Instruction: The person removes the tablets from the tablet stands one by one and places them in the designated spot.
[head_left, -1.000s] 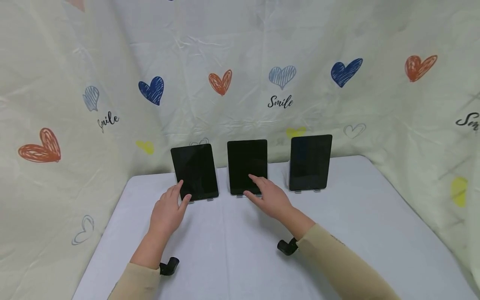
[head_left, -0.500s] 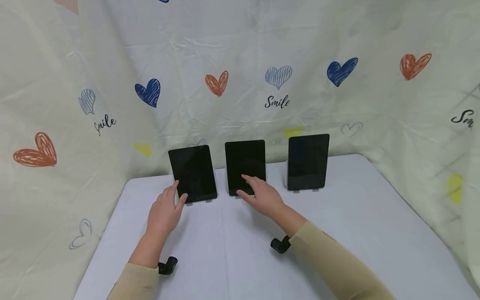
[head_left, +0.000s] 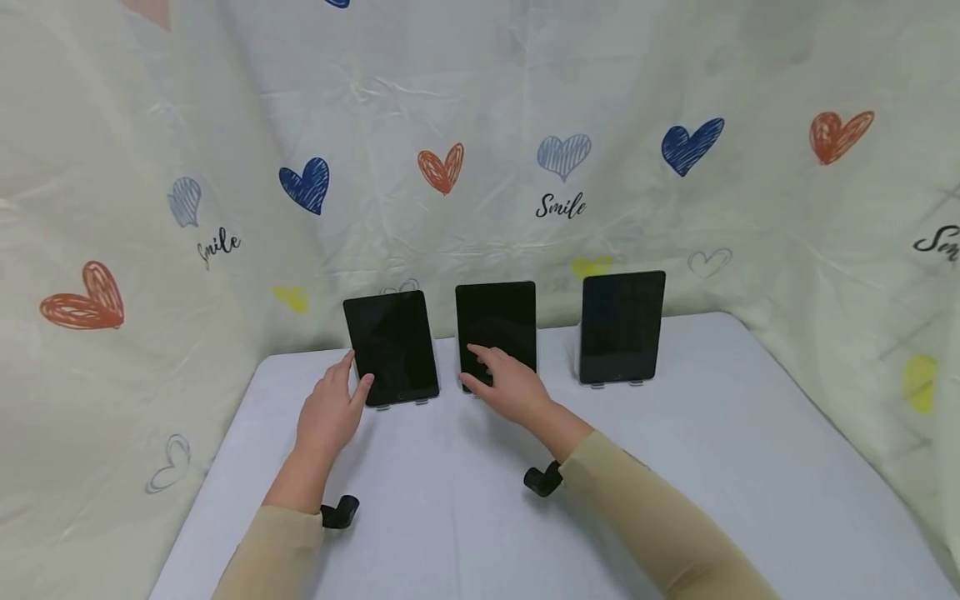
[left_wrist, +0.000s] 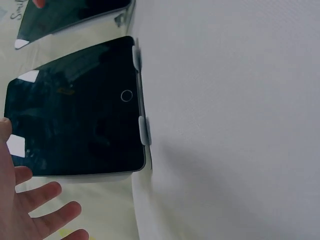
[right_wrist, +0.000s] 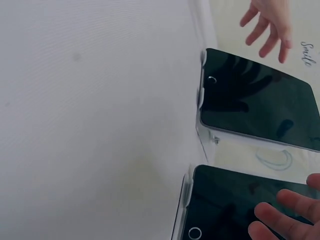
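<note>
Three black tablets with dark screens stand in a row in the head view: the left tablet (head_left: 397, 346), the middle tablet (head_left: 501, 312) and the right tablet (head_left: 622, 327). My left hand (head_left: 327, 412) is at the left tablet's left edge, its fingers spread. In the left wrist view, the fingers of that hand (left_wrist: 42, 197) extend past the edge of the left tablet (left_wrist: 85, 110). My right hand (head_left: 512, 389) overlaps the lower part of the middle tablet, fingers extended and pointing left. Its fingers (right_wrist: 280, 215) cover part of the middle tablet (right_wrist: 225, 200) in the right wrist view.
Small clear stand lips (head_left: 615, 383) hold the tablets' lower edges on the white-covered table (head_left: 675, 467). Behind them hangs a pale curtain (head_left: 495, 75) printed with hearts and "Smile". Black wrist cameras (head_left: 543, 479) stick out beside both sleeves.
My right hand has shifted left across the front of the middle tablet. My left hand has moved slightly left, towards the left tablet's outer edge. The tablets have stayed in place.
</note>
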